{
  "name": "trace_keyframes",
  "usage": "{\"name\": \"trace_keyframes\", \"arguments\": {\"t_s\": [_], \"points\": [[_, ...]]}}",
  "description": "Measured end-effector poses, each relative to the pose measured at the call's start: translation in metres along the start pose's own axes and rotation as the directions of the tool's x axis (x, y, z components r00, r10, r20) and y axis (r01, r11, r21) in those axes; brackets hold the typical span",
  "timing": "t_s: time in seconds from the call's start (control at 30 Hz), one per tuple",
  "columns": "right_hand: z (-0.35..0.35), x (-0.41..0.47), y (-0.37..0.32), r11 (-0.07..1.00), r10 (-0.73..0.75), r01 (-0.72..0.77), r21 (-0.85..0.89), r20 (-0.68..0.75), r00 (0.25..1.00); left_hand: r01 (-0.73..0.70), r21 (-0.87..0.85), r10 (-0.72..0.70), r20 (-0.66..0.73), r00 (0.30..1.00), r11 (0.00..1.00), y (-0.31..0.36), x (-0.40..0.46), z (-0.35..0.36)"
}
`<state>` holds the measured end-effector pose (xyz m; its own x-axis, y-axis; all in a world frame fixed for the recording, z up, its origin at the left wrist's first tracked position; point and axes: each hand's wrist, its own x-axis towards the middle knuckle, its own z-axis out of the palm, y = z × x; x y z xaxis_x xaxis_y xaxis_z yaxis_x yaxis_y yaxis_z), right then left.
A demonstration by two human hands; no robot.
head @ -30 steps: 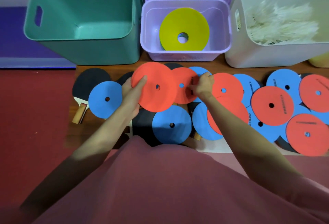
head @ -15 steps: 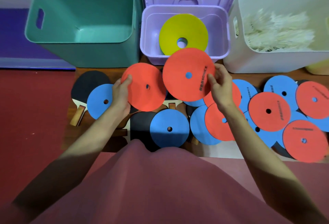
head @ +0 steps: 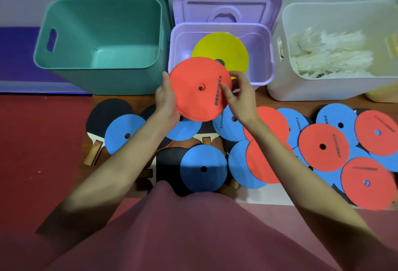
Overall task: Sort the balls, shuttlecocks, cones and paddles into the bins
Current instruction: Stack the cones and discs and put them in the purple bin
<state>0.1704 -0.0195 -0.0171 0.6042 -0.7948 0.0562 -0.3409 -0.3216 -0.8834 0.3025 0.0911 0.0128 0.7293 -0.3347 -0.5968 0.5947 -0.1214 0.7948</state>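
Red stacked cones [head: 197, 90] gripped at opposite edges by both hands' fingers [head: 225, 90].

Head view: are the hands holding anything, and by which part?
Both hold flat red disc cones, apparently two stacked: left hand grips the left rim, right hand pinches the right rim.

Red floor [head: 38, 141], perhaps purple-striped wall [head: 21, 21]

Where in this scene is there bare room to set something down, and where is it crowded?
Free: the floor of the green bin, and the red mat left of the paddle. Partly free: the purple bin beside its yellow disc. Crowded: the board, covered with overlapping blue discs and red discs; the white bin holds shuttlecocks.
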Motion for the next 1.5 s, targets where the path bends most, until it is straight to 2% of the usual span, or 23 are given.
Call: {"name": "trace_keyframes", "arguments": {"t_s": [0.07,0.17,0.23,0.4,0.47,0.6,0.7,0.8,1.03,1.13,1.23,1.27,1.33,1.43,1.5], "points": [[-0.005,0.015,0.000,0.998,-0.045,0.043,-0.054,-0.030,0.999,-0.029,0.005,0.029,0.002,1.000,1.000,0.005,0.009,0.013],[-0.009,0.043,0.007,0.998,0.054,-0.054,-0.034,0.015,0.998,-0.048,0.030,0.048,0.018,0.999,0.998,0.013,0.027,0.037],[-0.011,0.063,0.012,0.990,0.108,-0.108,-0.088,0.002,0.994,-0.059,0.061,0.056,0.038,0.998,0.996,0.021,0.039,0.055],[-0.016,0.110,0.026,0.958,0.210,-0.217,-0.189,-0.057,0.976,-0.161,0.331,0.138,0.092,0.986,0.930,0.036,0.073,0.090],[-0.016,0.125,0.032,0.944,0.213,-0.220,-0.247,-0.056,0.976,-0.232,0.495,0.171,0.166,0.971,0.837,0.035,0.096,0.096],[-0.011,0.149,0.045,0.897,0.251,-0.233,-0.377,0.001,0.968,-0.316,0.827,0.118,0.296,0.948,0.465,0.035,0.126,0.103],[-0.004,0.158,0.053,0.863,0.288,-0.237,-0.446,0.049,0.956,-0.361,0.899,0.127,0.340,0.932,0.246,0.034,0.141,0.104],[0.001,0.157,0.053,0.842,0.300,-0.220,-0.492,0.090,0.950,-0.375,0.914,0.135,0.357,0.924,0.154,0.030,0.152,0.103],[0.008,0.147,0.043,0.809,0.331,-0.217,-0.546,0.118,0.936,-0.398,0.917,0.189,0.384,0.904,0.042,0.022,0.145,0.096],[0.007,0.134,0.035,0.815,0.290,-0.184,-0.549,0.112,0.951,-0.391,0.920,0.223,0.385,0.896,-0.015,0.029,0.133,0.089],[-0.001,0.115,0.029,0.844,0.214,-0.115,-0.524,0.132,0.968,-0.436,0.900,0.262,0.417,0.871,0.015,0.031,0.122,0.076],[-0.005,0.105,0.026,0.861,0.178,-0.089,-0.500,0.132,0.975,-0.491,0.869,0.294,0.457,0.840,0.054,0.029,0.118,0.070],[-0.014,0.079,0.022,0.889,0.102,-0.050,-0.454,0.090,0.991,-0.638,0.757,0.399,0.547,0.736,0.139,0.020,0.104,0.056],[-0.026,0.029,0.021,0.904,0.028,-0.036,-0.425,-0.025,0.999,-0.781,0.599,0.552,0.596,0.583,0.179,0.002,0.074,0.036],[-0.034,-0.006,0.027,0.897,0.062,-0.084,-0.433,-0.066,0.996,-0.805,0.557,0.549,0.615,0.565,0.204,-0.014,0.055,0.025]]}}
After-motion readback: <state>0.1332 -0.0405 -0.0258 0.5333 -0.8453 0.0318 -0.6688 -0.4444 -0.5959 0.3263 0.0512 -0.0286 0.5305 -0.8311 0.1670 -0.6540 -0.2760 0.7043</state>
